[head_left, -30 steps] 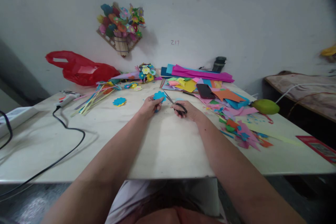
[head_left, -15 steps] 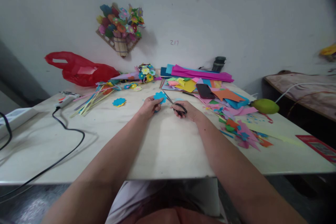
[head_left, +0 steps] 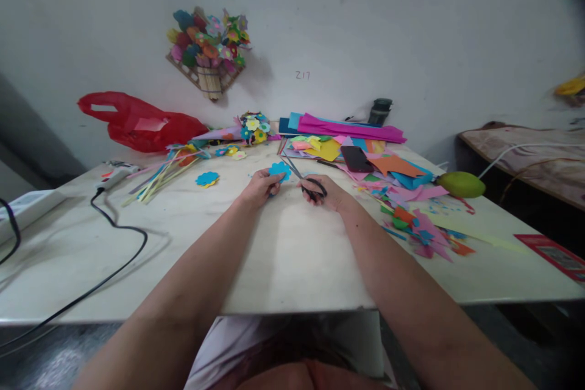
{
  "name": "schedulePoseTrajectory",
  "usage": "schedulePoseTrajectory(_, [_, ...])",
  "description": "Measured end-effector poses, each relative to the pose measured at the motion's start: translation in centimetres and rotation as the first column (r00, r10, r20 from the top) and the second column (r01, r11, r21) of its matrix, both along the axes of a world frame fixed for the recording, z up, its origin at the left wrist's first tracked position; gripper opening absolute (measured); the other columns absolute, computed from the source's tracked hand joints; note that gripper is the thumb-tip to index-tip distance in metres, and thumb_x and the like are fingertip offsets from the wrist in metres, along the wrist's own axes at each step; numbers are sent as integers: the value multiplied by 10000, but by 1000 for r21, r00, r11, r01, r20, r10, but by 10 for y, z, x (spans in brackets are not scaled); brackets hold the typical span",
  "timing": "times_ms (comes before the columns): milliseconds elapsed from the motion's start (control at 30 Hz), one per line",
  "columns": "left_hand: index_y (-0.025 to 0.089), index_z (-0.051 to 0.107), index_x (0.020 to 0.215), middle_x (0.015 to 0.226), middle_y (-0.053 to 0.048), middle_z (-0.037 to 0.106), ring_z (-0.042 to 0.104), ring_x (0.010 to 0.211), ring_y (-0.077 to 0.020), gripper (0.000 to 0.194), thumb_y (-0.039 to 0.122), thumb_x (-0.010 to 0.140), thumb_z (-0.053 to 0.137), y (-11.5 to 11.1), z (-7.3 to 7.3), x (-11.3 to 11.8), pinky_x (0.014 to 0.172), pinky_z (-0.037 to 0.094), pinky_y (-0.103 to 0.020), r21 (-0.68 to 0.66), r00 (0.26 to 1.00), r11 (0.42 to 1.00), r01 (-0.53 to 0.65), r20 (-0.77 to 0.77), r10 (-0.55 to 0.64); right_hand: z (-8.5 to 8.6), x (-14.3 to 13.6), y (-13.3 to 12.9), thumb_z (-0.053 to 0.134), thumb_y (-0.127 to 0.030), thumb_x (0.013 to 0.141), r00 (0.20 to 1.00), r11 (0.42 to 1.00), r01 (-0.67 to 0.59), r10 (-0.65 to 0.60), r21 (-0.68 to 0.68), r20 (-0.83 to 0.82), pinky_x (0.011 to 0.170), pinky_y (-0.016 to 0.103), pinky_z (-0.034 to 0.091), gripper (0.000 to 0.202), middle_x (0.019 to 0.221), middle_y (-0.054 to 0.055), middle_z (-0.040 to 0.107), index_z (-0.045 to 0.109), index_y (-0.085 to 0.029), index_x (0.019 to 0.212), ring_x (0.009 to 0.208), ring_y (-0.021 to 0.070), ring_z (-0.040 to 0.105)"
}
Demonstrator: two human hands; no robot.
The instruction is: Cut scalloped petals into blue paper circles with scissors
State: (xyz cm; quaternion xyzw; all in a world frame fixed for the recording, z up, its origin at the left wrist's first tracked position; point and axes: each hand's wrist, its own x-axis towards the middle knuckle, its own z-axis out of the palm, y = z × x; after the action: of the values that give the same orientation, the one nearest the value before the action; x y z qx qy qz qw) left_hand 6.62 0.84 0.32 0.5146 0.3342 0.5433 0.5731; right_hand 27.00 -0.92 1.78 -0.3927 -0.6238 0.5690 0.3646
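From here, left hand [head_left: 264, 187] pinches blue paper flower [head_left: 280, 170] low (likely freeing its upper edge), right hand [head_left: 327, 192] gripping scissors [head_left: 302, 179].

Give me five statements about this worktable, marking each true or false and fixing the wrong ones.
1. The left hand holds a blue paper flower. True.
2. The right hand is bare of tools. False: it holds scissors.
3. The plastic bag is green. False: it is red.
4. A colourful flower arrangement hangs on the wall. True.
5. The phone lies on coloured paper. True.
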Motion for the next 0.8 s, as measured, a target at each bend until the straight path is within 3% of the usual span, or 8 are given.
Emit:
schedulePoseTrajectory(367, [149,564,624,449,21,515,421,354,-58,418,374,561,912,1,0,-1,379,259,-198,-40,1000,999,1,2,-1,2,-1,0,695,-356,850,999,999,53,-53,-2,6,330,178,242,230,535,0,621,638,-143,784,375,86,519])
schedulePoseTrajectory(500, [173,557,661,435,10,537,418,316,-81,417,464,664,856,-1,2,-2,342,244,-219,-74,1000,997,-4,-14,3,3,-2,0,703,-341,859,991,990,133,-133,49,14,328,174,267,257,538,10,622,619,-145,715,388,88,542])
schedulePoseTrajectory(667, [200,526,672,373,50,476,330,257,-68,443,529,732,816,-1,1,-2,313,166,-222,-38,1000,999,-14,-16,14,-1,-6,6,827,-333,764,960,960,269,-274,75,54,358,180,383,279,465,-40,536,622,-161,686,372,72,462])
schedulePoseTrajectory(733, [183,562,683,430,27,555,350,267,-58,415,490,711,839,0,0,-1,317,187,-215,-24,1000,999,-30,-7,29,-7,-7,13,854,-359,736,946,946,307,-315,100,80,369,188,416,283,465,-52,524,646,-167,729,385,81,467])
schedulePoseTrajectory(800, [156,640,748,575,-18,681,445,320,-62,343,398,668,869,2,0,-1,350,291,-207,-15,998,998,-57,19,57,-14,-6,21,859,-380,727,926,927,333,-356,172,123,381,194,439,286,507,-53,547,676,-176,809,422,98,519])
